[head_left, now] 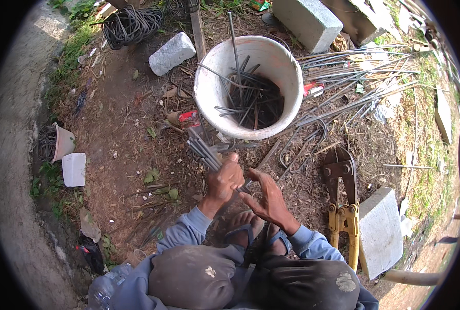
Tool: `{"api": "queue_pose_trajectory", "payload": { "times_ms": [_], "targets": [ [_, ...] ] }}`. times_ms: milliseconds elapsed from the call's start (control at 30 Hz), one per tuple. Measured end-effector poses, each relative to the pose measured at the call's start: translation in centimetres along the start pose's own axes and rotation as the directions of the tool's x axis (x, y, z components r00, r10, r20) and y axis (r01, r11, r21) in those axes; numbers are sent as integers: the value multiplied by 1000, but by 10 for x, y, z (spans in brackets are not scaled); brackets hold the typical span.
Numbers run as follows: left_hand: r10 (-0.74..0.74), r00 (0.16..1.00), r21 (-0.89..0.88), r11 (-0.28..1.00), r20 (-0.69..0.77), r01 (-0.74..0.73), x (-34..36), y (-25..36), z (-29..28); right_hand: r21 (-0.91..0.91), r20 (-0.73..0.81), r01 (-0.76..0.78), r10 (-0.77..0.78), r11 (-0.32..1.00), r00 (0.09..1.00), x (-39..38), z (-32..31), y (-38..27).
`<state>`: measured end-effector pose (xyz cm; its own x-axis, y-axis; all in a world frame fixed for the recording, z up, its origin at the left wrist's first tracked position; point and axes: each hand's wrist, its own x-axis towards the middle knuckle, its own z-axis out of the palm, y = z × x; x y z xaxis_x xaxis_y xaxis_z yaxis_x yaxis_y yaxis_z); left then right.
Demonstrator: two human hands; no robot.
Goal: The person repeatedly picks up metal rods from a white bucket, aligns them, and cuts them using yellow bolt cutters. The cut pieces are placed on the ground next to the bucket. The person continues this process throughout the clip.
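My left hand [223,182] is closed around a bundle of short grey metal rods [204,150]. Their upper ends fan out just below the white bucket [203,103], and the lower ends point toward my right hand. That right hand [269,200] is open beside the bundle, thumb and fingers apart; whether it touches the rod ends is hard to make out. Inside the bucket lie many dark metal rods [256,98], with a few longer ones sticking up past the rim. Bolt cutters [342,206] with yellow handles rest on the ground to my right.
Long rods [354,77] lie spread right of the bucket. Concrete blocks [307,23] stand behind it, a white block [172,53] to its left and another [381,232] beside the cutters. A wire coil [133,27] sits far left; a small pot [64,142] stands near the wall.
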<state>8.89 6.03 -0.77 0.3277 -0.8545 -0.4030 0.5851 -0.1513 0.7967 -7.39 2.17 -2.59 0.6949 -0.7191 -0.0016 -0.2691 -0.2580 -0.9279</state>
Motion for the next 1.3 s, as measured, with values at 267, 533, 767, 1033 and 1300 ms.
{"api": "queue_pose_trajectory", "payload": {
  "times_ms": [267,533,767,1033,1300],
  "targets": [
    [-283,958,-276,918,53,286,-7,-9,-10,269,536,-353,165,896,828,-11,4,5],
    [-391,920,-263,890,-18,373,-19,-42,-15,307,534,-471,260,827,804,-53,28,19],
    [-380,925,-133,916,13,379,-31,-62,-16,294,490,-510,331,809,807,-64,37,33],
    [-458,880,-114,874,127,472,-27,-51,-27,331,450,-430,260,840,854,-65,42,38],
    [-464,849,-155,847,252,509,-29,-45,-31,88,586,-376,258,922,768,-46,3,27]
  ]
}}
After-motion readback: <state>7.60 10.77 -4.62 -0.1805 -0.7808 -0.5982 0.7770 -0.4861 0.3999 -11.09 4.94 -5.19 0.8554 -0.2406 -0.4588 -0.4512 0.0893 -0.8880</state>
